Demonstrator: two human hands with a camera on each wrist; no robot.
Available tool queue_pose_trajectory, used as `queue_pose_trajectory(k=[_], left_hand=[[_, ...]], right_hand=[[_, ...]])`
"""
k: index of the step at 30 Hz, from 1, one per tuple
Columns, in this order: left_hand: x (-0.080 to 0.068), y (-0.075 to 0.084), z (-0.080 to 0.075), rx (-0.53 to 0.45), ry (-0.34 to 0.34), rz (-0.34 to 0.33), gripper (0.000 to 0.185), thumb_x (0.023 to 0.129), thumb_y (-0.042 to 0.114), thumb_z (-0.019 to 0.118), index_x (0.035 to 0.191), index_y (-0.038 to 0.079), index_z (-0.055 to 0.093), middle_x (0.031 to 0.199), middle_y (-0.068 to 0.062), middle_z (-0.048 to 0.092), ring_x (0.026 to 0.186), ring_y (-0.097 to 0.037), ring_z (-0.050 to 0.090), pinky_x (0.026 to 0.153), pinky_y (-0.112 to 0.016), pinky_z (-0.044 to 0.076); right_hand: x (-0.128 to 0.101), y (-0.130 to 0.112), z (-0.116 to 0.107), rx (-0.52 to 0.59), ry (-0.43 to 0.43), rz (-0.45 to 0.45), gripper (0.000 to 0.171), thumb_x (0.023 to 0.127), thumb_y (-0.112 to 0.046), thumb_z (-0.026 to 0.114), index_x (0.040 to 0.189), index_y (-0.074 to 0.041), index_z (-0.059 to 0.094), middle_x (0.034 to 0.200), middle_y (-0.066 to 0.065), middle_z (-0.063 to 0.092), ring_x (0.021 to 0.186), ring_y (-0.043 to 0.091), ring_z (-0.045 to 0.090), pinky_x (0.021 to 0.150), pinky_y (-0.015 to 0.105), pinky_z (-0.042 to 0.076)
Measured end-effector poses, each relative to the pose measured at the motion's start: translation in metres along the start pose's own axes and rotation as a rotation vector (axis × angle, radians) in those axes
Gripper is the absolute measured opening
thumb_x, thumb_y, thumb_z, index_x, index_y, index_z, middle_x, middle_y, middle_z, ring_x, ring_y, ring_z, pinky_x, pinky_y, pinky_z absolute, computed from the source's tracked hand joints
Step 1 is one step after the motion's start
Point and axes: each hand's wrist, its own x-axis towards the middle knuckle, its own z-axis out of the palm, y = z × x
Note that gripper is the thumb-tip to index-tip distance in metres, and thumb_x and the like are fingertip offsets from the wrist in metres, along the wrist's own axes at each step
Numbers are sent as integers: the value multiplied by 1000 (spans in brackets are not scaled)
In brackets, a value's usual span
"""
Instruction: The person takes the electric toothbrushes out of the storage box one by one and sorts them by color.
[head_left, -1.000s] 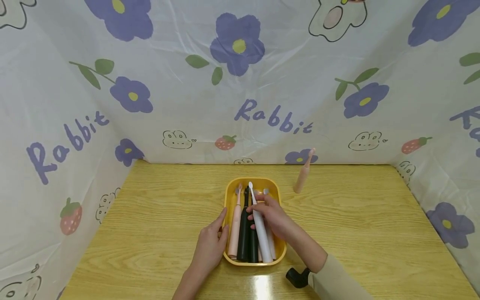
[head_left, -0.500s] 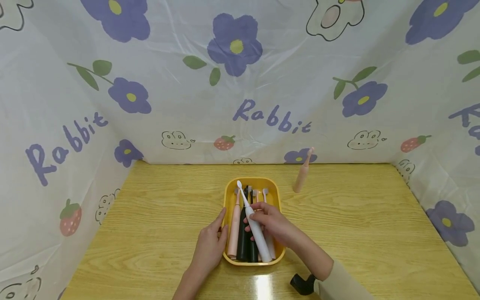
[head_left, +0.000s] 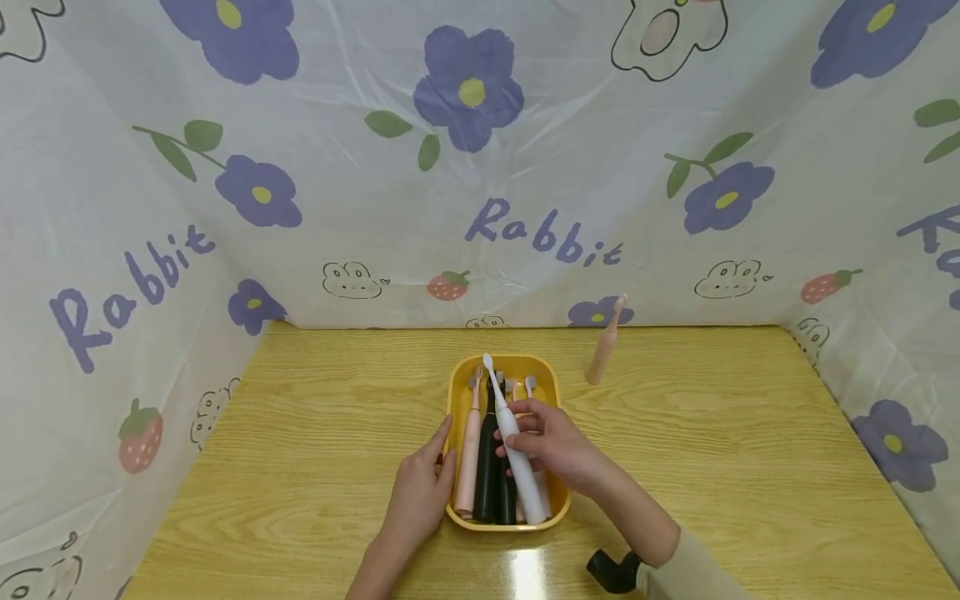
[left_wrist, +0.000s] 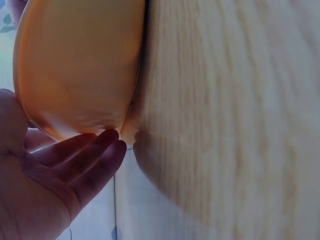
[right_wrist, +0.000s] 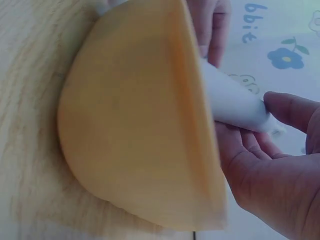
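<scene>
Over the yellow tray (head_left: 453, 500), my right hand (head_left: 558, 446) grips a white electric toothbrush (head_left: 522, 467) by its handle, brush head pointing away from me. In the right wrist view the thumb (right_wrist: 287, 107) lies on one side of that white handle and fingers are on the other. Under it in the tray lie a pink electric toothbrush (head_left: 470, 467), black ones (head_left: 486, 475) and others partly hidden by the hand. My left hand (head_left: 422, 492) rests at the tray's left side; in the left wrist view its extended fingers (left_wrist: 100, 160) touch the outer wall.
A pink electric toothbrush (head_left: 602, 354) stands upright on the wooden table (head_left: 337, 400), back right of the tray. A black curved object (head_left: 613, 573) is by the right sleeve. A patterned cloth (head_left: 375, 208) encloses the back and sides.
The white toothbrush's head swung left, then slightly back right, ending left of where it began, while the right hand shifted its grip along the handle. The left hand stayed at the tray.
</scene>
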Motion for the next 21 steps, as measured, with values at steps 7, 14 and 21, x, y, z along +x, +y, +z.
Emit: queue_pose_trajectory(k=[7,14,21], left_hand=[[0,-2,1,-4,4,18,49,101,4,61,149,-1,51,74,-2,57,67,-11,53,60,-26,47],[0,-2,1,-15,2,14,49,101,3,61,149,-1,51,73,-1,56,64,-9,49,57,-25,46],[0,-1,1,-29,4,14,49,102,4,60,149,-1,51,73,-2,57,61,-8,48,54,-24,45]], right_hand=[[-6,-9,-9,52,8,-41,49,102,-1,58,146,9,37,127,35,58,101,34,68,80,50,60],[-12,-14,-26,77,0,-51,54,103,-3,58,148,8,32,130,35,55,104,34,69,84,52,58],[-23,-18,-46,71,13,-66,54,103,-3,59,147,10,32,129,30,58,108,35,68,87,54,57]])
